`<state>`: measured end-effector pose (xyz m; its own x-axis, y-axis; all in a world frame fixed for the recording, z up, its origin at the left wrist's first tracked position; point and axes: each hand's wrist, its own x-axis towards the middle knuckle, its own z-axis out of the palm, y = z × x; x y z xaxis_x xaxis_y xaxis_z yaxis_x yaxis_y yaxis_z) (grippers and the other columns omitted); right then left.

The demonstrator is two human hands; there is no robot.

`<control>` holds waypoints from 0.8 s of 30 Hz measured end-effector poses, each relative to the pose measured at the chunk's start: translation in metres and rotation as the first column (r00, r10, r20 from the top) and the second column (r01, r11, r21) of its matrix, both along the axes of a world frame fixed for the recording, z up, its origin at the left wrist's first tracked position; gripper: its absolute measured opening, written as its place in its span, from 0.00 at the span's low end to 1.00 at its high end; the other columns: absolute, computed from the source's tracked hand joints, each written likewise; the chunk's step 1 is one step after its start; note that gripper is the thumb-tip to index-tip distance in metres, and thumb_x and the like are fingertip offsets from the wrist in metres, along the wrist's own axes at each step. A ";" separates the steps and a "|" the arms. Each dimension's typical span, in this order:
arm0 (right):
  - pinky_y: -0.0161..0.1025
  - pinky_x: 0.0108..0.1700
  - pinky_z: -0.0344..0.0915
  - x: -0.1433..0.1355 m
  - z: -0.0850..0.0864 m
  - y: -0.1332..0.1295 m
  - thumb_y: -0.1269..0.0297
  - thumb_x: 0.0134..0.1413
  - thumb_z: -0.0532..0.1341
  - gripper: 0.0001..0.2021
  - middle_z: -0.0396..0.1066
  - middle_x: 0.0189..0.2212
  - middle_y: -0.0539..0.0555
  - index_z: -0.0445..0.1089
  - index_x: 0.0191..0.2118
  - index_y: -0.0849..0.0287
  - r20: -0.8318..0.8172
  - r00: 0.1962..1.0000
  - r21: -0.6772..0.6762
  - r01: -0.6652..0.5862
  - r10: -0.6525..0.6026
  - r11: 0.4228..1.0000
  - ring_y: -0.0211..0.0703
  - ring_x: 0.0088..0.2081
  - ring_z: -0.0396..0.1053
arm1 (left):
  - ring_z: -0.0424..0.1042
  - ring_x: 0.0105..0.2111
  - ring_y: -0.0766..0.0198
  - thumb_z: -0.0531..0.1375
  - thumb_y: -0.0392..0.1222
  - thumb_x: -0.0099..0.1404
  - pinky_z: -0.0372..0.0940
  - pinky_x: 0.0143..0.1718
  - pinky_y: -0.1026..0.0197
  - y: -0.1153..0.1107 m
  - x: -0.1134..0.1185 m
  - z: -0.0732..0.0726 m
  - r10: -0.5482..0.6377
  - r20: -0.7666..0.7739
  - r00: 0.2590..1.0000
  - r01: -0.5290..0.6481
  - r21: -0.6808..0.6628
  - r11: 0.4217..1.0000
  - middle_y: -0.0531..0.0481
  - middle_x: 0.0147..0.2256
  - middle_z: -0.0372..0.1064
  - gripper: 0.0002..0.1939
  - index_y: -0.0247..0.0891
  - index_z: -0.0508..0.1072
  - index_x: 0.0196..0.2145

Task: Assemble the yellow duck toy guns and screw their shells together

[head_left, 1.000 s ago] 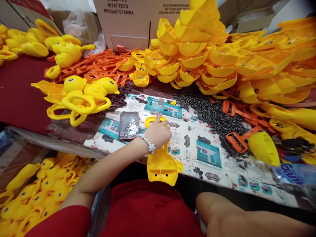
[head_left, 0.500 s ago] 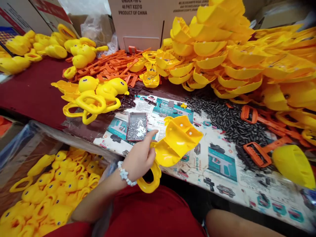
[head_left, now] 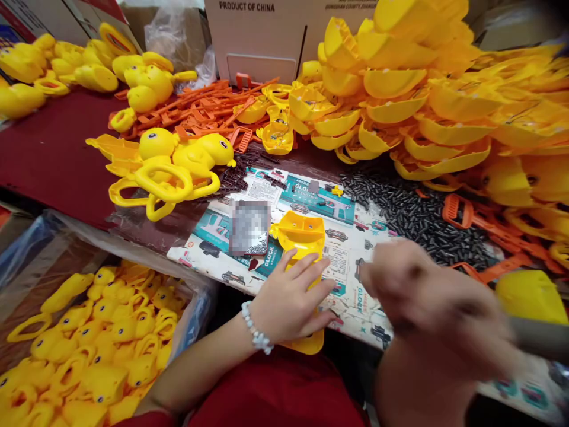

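Note:
A yellow plastic half-shell (head_left: 303,230), hollow side up, lies on the printed cardboard sheet (head_left: 351,252) at the table's front edge. Spread fingers of my left hand (head_left: 297,296) rest on its lower part, covering much of it. My right hand (head_left: 435,302) is smeared by motion above the sheet, to the right of the shell; its fingers and anything in them cannot be made out. Just left of the shell sits a small dark tray (head_left: 250,228), partly pixelated, with tiny shiny pieces in it.
Stacked yellow shells (head_left: 395,89) fill the back right, with small black cylinders (head_left: 413,216) before them. Orange parts (head_left: 200,110) lie at the back. Assembled yellow ducks (head_left: 178,157) sit left of the sheet. More ducks fill a lined box (head_left: 202,302) at lower left.
The half-shell has come down onto the sheet, now upright in view, and my left hand has gone from gripping its handle end to lying on it. My right hand has come into view.

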<state>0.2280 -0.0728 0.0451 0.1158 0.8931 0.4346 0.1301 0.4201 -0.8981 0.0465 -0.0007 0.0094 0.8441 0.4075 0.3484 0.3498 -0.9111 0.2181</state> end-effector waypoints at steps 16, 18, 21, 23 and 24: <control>0.42 0.42 0.65 -0.012 -0.031 0.075 0.70 0.59 0.56 0.06 0.72 0.33 0.53 0.71 0.36 0.58 0.561 0.801 0.064 0.208 -0.208 0.976 0.43 0.37 0.67 | 0.67 0.48 0.45 0.61 0.57 0.59 0.61 0.50 0.48 -0.026 0.025 -0.021 0.213 -0.170 0.962 -0.218 -0.009 0.976 0.31 0.51 0.66 0.28 0.32 0.70 0.49; 0.43 0.42 0.64 -0.013 -0.030 0.085 0.71 0.59 0.56 0.07 0.72 0.33 0.54 0.71 0.35 0.59 0.669 0.727 0.095 0.124 -0.156 0.988 0.44 0.38 0.65 | 0.67 0.48 0.45 0.62 0.57 0.58 0.61 0.50 0.48 -0.026 0.025 -0.020 0.211 -0.176 0.961 -0.216 -0.006 0.976 0.32 0.50 0.67 0.28 0.32 0.71 0.47; 0.46 0.43 0.63 -0.014 -0.034 0.097 0.71 0.59 0.55 0.08 0.71 0.36 0.56 0.72 0.35 0.60 0.725 0.677 0.098 0.077 -0.124 0.992 0.48 0.41 0.62 | 0.67 0.46 0.46 0.62 0.57 0.58 0.61 0.50 0.48 -0.026 0.026 -0.021 0.207 -0.183 0.961 -0.214 -0.017 0.977 0.33 0.49 0.68 0.27 0.33 0.71 0.46; 0.47 0.44 0.62 -0.012 -0.037 0.104 0.70 0.59 0.55 0.08 0.70 0.36 0.57 0.72 0.34 0.60 0.725 0.678 0.105 0.064 -0.121 0.992 0.49 0.41 0.61 | 0.67 0.46 0.46 0.62 0.57 0.57 0.60 0.50 0.48 -0.027 0.025 -0.022 0.202 -0.181 0.963 -0.209 -0.019 0.978 0.33 0.50 0.67 0.27 0.33 0.71 0.46; 0.47 0.45 0.62 -0.011 -0.038 0.106 0.70 0.59 0.55 0.09 0.69 0.36 0.57 0.72 0.34 0.59 0.722 0.683 0.104 0.053 -0.113 0.993 0.49 0.42 0.61 | 0.67 0.46 0.45 0.63 0.57 0.56 0.60 0.50 0.48 -0.027 0.025 -0.023 0.200 -0.178 0.964 -0.206 -0.018 0.978 0.33 0.50 0.67 0.28 0.32 0.71 0.47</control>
